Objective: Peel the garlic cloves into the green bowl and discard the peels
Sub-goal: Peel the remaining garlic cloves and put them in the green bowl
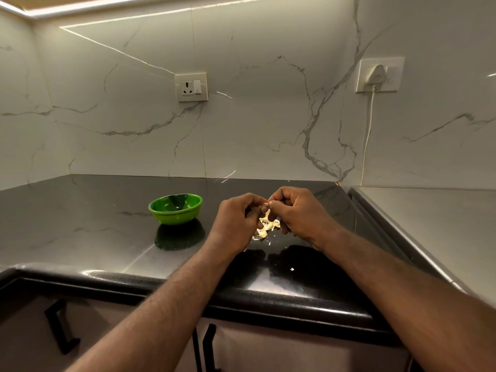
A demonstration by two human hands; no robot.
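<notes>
My left hand (236, 218) and right hand (298, 213) both pinch a garlic clove (265, 205) above the peels (266, 227) on the surface (94, 224). The green bowl (175, 209) sits well apart at nine o'clock — a slip could drop the clove among the peels.

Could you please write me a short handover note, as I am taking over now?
Left hand and right hand: both pinch one small pale garlic clove above the glossy black stone counter.
Loose pale peels lie on the counter beneath the hands.
Round green plastic bowl stands left of the hands; no cloves visible in it.
Done: some peeling. Left: finish peeling, drop clove in bowl, discard peels.
</notes>
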